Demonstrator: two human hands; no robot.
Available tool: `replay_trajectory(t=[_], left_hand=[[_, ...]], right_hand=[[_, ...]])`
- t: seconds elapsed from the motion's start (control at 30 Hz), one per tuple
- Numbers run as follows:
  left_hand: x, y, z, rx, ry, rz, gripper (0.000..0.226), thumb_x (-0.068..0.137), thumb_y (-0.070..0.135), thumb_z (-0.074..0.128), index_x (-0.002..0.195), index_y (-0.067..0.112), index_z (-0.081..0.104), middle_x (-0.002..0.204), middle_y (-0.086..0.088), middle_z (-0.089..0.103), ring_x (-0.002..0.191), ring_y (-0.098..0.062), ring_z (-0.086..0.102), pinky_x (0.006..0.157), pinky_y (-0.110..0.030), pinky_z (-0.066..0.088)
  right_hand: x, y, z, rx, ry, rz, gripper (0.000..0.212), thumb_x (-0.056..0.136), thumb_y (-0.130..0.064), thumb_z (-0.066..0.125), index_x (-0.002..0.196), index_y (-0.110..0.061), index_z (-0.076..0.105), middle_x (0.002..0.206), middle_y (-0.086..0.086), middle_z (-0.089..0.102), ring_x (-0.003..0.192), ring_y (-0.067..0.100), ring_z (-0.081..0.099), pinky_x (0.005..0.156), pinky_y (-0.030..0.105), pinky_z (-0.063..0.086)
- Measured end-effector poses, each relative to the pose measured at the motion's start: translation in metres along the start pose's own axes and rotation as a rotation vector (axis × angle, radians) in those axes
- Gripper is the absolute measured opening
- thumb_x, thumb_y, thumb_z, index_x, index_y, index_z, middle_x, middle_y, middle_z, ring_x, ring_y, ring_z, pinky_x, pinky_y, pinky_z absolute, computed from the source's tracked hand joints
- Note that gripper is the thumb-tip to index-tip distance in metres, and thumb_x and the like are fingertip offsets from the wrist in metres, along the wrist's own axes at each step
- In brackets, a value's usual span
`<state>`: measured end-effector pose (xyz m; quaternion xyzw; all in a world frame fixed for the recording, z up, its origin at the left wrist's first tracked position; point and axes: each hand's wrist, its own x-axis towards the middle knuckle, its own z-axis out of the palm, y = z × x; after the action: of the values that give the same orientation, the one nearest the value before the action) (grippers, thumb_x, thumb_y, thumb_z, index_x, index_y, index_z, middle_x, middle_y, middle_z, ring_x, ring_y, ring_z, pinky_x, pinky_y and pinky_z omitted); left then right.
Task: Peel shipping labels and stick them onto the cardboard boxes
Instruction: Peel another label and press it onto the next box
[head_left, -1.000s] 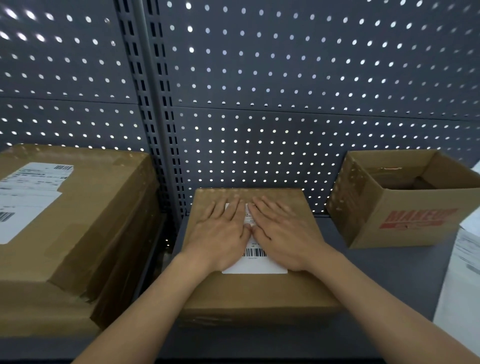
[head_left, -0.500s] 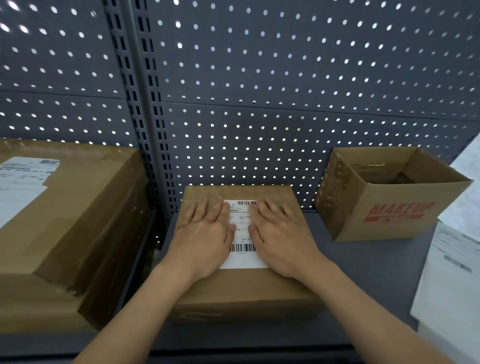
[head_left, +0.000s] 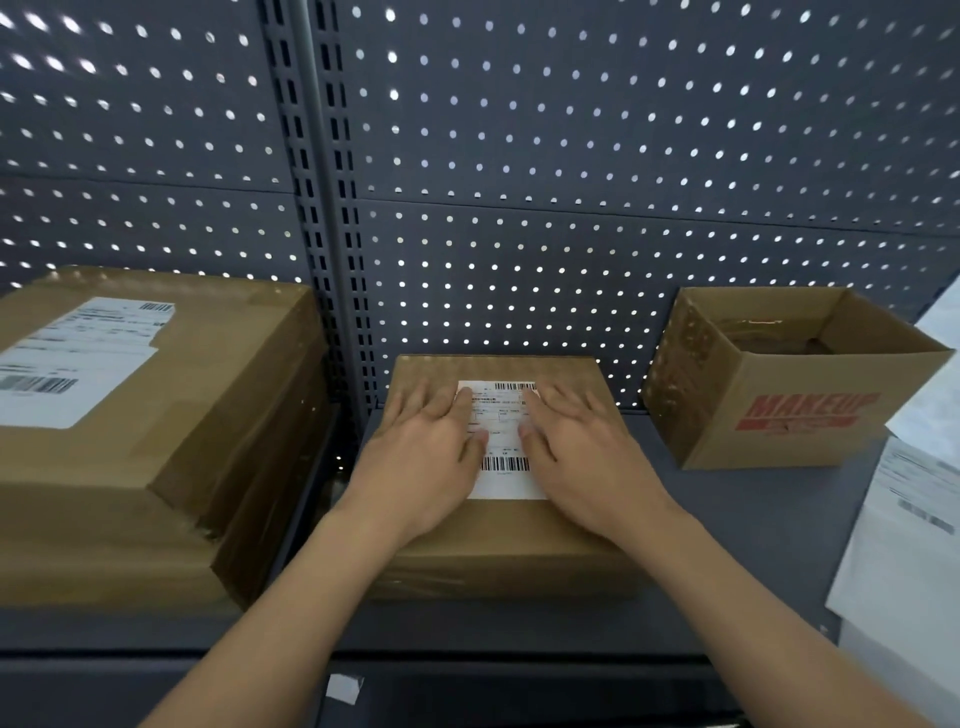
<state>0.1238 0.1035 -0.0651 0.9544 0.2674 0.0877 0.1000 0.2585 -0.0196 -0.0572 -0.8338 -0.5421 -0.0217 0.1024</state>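
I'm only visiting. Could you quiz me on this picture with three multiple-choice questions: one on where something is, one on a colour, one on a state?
1. Where is the open box relative to the middle box? A left of it; B right of it; C on top of it.
2. What colour is the print on the open box? A red; B blue; C green.
3. How do the left hand and right hand lie? A flat on the label; B curled into fists; C gripping the box's sides.
Answers: 1 B, it stands apart to the right. 2 A, the MAKEUP lettering is red. 3 A, both lie flat, pressing the label.
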Motion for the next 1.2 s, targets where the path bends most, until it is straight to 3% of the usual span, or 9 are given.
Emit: replay_trajectory(t=[0.1, 0.23, 0.37, 0.47, 0.53, 0.63, 0.7, 1.0, 1.2], left_hand=[[-0.013, 0.002, 0.003, 0.057, -0.146, -0.056, 0.064, 0.104, 0.047, 0.017, 0.158, 0.017, 0.001, 0.166, 0.000, -0.002, 0.152, -0.024, -0.006, 0.123, -0.042, -0.003], [-0.015, 0.001, 0.010, 0.099, -0.159, -0.081, 0.063, 0.103, 0.049, 0.008, 0.157, 0.021, -0.009, 0.164, 0.005, -0.013, 0.151, -0.019, -0.016, 0.123, -0.038, -0.008], [-0.017, -0.001, 0.009, 0.022, -0.101, -0.072, 0.064, 0.103, 0.051, 0.016, 0.158, 0.023, 0.000, 0.166, 0.005, -0.004, 0.152, -0.018, -0.011, 0.123, -0.037, -0.006], [-0.021, -0.006, 0.002, -0.068, -0.002, -0.111, 0.065, 0.100, 0.055, 0.030, 0.157, 0.028, 0.015, 0.166, -0.001, 0.007, 0.152, -0.026, -0.003, 0.123, -0.043, -0.001], [-0.024, -0.013, -0.001, -0.087, -0.014, -0.204, 0.068, 0.097, 0.062, 0.033, 0.156, 0.035, 0.013, 0.166, -0.003, 0.003, 0.151, -0.032, 0.000, 0.122, -0.047, 0.003], [-0.028, -0.021, -0.002, -0.238, -0.111, -0.327, 0.075, 0.090, 0.070, 0.039, 0.153, 0.041, 0.012, 0.162, -0.009, 0.016, 0.145, -0.035, 0.022, 0.116, -0.049, 0.026], [-0.030, -0.021, -0.001, -0.329, -0.099, -0.343, 0.076, 0.087, 0.071, 0.045, 0.152, 0.041, 0.017, 0.155, -0.008, 0.030, 0.136, -0.034, 0.037, 0.107, -0.046, 0.039], [-0.046, -0.014, -0.014, -0.354, 0.027, -0.263, 0.076, 0.088, 0.061, 0.056, 0.153, 0.033, 0.026, 0.146, -0.003, 0.040, 0.128, -0.025, 0.045, 0.093, -0.035, 0.042], [-0.053, -0.011, -0.027, -0.416, 0.045, -0.104, 0.077, 0.087, 0.056, 0.060, 0.153, 0.036, 0.025, 0.145, 0.000, 0.039, 0.127, -0.021, 0.043, 0.096, -0.032, 0.040]], right_hand=[[-0.015, -0.006, 0.005, -0.048, -0.122, -0.018, 0.065, 0.099, -0.047, 0.008, 0.154, -0.013, 0.015, 0.162, 0.003, 0.013, 0.149, 0.016, 0.008, 0.121, 0.039, 0.009], [-0.020, -0.004, 0.014, -0.091, -0.130, -0.015, 0.087, 0.080, -0.052, -0.017, 0.155, -0.016, 0.008, 0.164, 0.000, 0.005, 0.150, 0.015, -0.002, 0.122, 0.040, 0.002], [-0.021, -0.006, 0.009, 0.013, -0.066, -0.001, 0.062, 0.100, -0.048, 0.012, 0.154, -0.019, 0.019, 0.162, -0.002, 0.014, 0.149, 0.013, 0.005, 0.122, 0.035, 0.004], [-0.027, -0.003, -0.003, 0.253, 0.078, 0.095, 0.048, 0.100, -0.041, 0.041, 0.145, -0.025, 0.041, 0.154, -0.006, 0.035, 0.141, 0.016, 0.029, 0.116, 0.035, 0.025], [-0.031, 0.009, -0.009, 0.298, 0.168, 0.187, 0.049, 0.095, -0.047, 0.049, 0.141, -0.030, 0.047, 0.151, -0.005, 0.040, 0.137, 0.020, 0.036, 0.109, 0.038, 0.035], [-0.033, 0.028, -0.011, 0.217, -0.026, 0.369, 0.070, 0.089, -0.064, 0.047, 0.149, -0.034, 0.031, 0.153, 0.006, 0.032, 0.139, 0.028, 0.031, 0.109, 0.044, 0.034], [-0.034, 0.031, -0.008, 0.337, -0.119, 0.407, 0.075, 0.087, -0.068, 0.046, 0.151, -0.037, 0.024, 0.152, 0.007, 0.033, 0.140, 0.029, 0.031, 0.109, 0.046, 0.035], [-0.062, 0.009, -0.015, 0.508, 0.091, 0.475, 0.072, 0.083, -0.059, 0.063, 0.146, -0.032, 0.039, 0.143, -0.002, 0.046, 0.133, 0.019, 0.039, 0.100, 0.034, 0.039], [-0.102, -0.018, -0.021, 0.512, 0.257, 0.631, 0.072, 0.080, -0.059, 0.066, 0.143, -0.036, 0.042, 0.145, -0.003, 0.041, 0.132, 0.017, 0.038, 0.097, 0.030, 0.039]])
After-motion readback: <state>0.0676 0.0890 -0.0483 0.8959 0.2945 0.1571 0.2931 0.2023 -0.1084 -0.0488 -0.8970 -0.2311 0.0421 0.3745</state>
